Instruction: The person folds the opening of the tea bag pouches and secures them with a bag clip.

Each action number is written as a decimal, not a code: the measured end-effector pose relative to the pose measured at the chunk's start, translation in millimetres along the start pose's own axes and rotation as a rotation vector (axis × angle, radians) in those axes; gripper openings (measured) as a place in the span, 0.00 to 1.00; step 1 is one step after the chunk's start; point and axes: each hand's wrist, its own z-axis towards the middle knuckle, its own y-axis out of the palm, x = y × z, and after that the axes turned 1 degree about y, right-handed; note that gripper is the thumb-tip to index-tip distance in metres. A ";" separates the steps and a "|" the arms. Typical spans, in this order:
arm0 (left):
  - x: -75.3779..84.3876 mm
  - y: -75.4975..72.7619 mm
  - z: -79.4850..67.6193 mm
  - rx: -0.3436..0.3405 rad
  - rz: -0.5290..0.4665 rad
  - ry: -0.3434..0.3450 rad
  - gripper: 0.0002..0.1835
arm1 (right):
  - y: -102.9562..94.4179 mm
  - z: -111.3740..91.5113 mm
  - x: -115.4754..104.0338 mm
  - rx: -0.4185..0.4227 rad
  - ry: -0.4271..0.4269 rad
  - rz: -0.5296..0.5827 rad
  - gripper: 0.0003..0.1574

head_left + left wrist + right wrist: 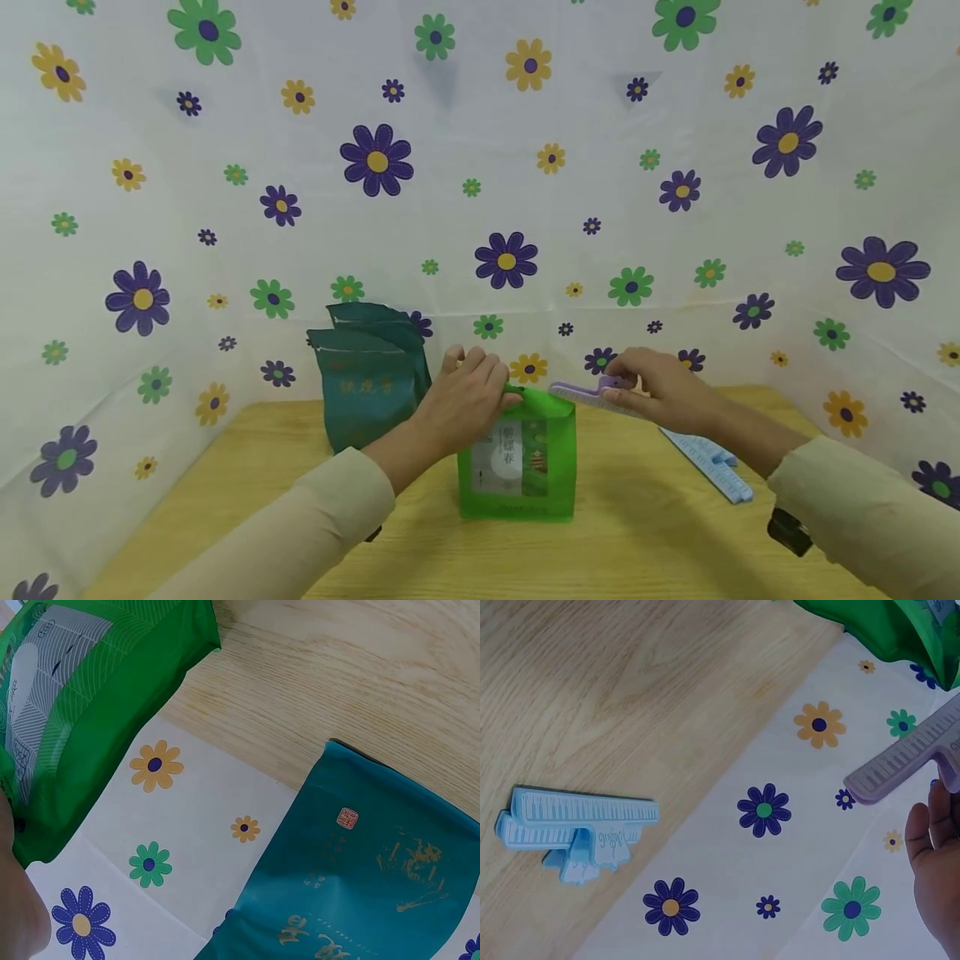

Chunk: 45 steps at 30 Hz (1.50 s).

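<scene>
A green tea bag [517, 467] with Chinese characters on its label stands upright on the table. At its top left my left hand [468, 392] pinches the folded upper edge. My right hand [660, 387] holds a purple bag clip [585, 393] by its handle. The clip's long ruled bar points left and overlaps the bag's top right corner in the head view. In the right wrist view the purple clip [907, 754] is beside my fingers, close to the green bag [900, 630]. The green bag [97, 727] also shows at the left wrist view's upper left.
Two dark teal bags [367, 383] stand at the back left, one behind the other. Light blue clips [712, 467] lie overlapped on the wooden table [630, 550] at the right. A flower-patterned white sheet [465, 208] hangs behind and at both sides.
</scene>
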 end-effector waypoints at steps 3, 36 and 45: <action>0.5 -0.5 0.5 -0.004 -0.003 0.005 0.17 | -0.7 -0.4 1.7 -0.028 -0.009 -0.004 0.14; -3.7 -0.3 -1.3 0.017 -0.080 0.020 0.17 | 11.3 12.3 -0.9 0.027 -0.036 -0.015 0.05; -3.6 -2.5 0.7 0.038 -0.122 0.017 0.14 | 15.4 30.1 -20.5 0.078 -0.083 -0.038 0.07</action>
